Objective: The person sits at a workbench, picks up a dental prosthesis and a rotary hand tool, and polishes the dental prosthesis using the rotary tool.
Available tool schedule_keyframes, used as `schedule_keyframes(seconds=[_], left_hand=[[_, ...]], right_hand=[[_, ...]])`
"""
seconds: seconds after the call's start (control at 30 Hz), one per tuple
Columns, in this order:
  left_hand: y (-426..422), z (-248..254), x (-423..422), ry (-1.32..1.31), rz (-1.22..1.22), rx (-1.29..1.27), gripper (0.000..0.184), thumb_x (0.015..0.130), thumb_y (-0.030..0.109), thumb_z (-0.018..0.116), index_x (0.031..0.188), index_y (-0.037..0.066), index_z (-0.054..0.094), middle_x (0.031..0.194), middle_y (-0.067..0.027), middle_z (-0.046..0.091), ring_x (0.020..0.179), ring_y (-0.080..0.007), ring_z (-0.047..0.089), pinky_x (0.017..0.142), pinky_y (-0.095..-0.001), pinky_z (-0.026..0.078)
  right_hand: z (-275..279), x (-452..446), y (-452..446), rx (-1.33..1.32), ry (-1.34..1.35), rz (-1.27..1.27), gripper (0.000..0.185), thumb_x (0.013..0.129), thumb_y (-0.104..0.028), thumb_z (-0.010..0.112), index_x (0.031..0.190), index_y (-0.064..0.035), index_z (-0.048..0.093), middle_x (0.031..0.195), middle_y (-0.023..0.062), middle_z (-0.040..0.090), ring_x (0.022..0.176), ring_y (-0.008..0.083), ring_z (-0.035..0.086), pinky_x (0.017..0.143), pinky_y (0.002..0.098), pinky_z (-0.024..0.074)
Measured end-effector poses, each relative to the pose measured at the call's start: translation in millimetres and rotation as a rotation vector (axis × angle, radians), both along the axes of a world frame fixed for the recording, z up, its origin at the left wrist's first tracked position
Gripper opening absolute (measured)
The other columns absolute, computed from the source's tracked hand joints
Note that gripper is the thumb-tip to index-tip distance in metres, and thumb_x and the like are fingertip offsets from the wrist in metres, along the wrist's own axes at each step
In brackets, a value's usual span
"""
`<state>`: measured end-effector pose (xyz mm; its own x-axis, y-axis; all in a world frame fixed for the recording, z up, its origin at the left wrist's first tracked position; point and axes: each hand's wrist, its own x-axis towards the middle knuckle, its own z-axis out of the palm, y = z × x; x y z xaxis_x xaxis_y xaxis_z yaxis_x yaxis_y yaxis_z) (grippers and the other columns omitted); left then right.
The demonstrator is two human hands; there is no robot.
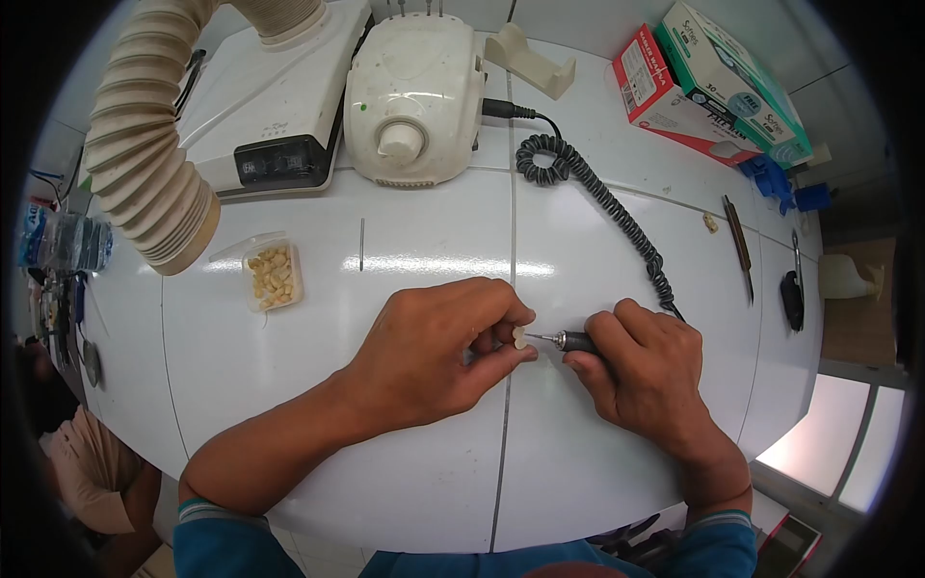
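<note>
At the center of the frame, your left hand (434, 349) is pinching a small pale piece (519, 337) between thumb and fingers. Your right hand (644, 371), right of center, is gripping a black rotary handpiece (576, 342), its thin tip pointing at the piece. The coiled cord (617, 207) is running toward the upper center.

own hands (434, 347) (650, 371) 2 | handpiece (578, 343) 1 | coiled cord (617, 210) 1 | tub (298, 281) 1 | co-worker (92, 467) 1

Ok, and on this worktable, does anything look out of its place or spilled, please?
Mildly odd: one small yellowish piece lies alone near the brown pen-like tool, away from the plastic container of similar-looking pieces. I see no spill.
</note>
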<state>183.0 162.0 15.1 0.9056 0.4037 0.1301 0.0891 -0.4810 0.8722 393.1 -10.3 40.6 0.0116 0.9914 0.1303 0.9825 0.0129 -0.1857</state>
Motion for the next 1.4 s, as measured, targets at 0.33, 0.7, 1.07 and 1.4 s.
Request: schedule_keyframes(seconds=[0.33, 0.7, 1.07, 1.4], left_hand=[[-1.7, -3.6, -0.2, 0.003, 0.027, 0.005, 0.03, 0.088, 0.014, 0.096, 0.111, 0.004, 0.079, 0.086, -0.005, 0.074, 0.071, -0.0146, 0.071, 0.062, -0.0297, 0.055], [-1.9, -6.0, -0.2, -0.01, 0.022, 0.011, 0.029, 0.089, 0.014, 0.096, 0.11, 0.004, 0.077, 0.086, -0.0051, 0.074, 0.071, -0.0146, 0.072, 0.06, -0.0294, 0.054], [-2.0, -6.3, -0.4, -0.002, 0.022, 0.023, 0.028, 0.09, 0.013, 0.095, 0.111, 0.005, 0.077, 0.087, -0.0048, 0.074, 0.071, -0.0143, 0.072, 0.058, -0.0293, 0.052], [-1.9, -5.9, -0.1, 0.004, 0.017, 0.029, 0.027, 0.09, 0.013, 0.094, 0.11, 0.006, 0.077, 0.087, -0.0048, 0.074, 0.072, -0.0146, 0.072, 0.058, -0.0295, 0.052]], right_hand=[[-2.3, -0.1, -0.4, 0.012, -0.005, 0.002, 0.035, 0.093, -0.04, 0.089, 0.094, -0.0118, 0.069, 0.077, 0.0019, 0.049, 0.055, 0.0175, 0.053, 0.053, 0.0351, 0.0426], [-2.0, -1.7, 0.3, 0.007, -0.011, -0.003, 0.035, 0.093, -0.041, 0.09, 0.094, -0.0122, 0.069, 0.077, 0.0016, 0.049, 0.054, 0.0167, 0.051, 0.052, 0.0343, 0.041], [-2.7, -3.2, 0.0, 0.01, -0.032, -0.015, 0.036, 0.093, -0.042, 0.09, 0.093, -0.0129, 0.07, 0.077, 0.0013, 0.049, 0.053, 0.0165, 0.05, 0.051, 0.0344, 0.0399], [-3.3, -3.0, 0.2, 0.014, -0.024, -0.018, 0.036, 0.093, -0.042, 0.09, 0.094, -0.0126, 0.07, 0.077, 0.0015, 0.049, 0.053, 0.0162, 0.051, 0.051, 0.0342, 0.041]])
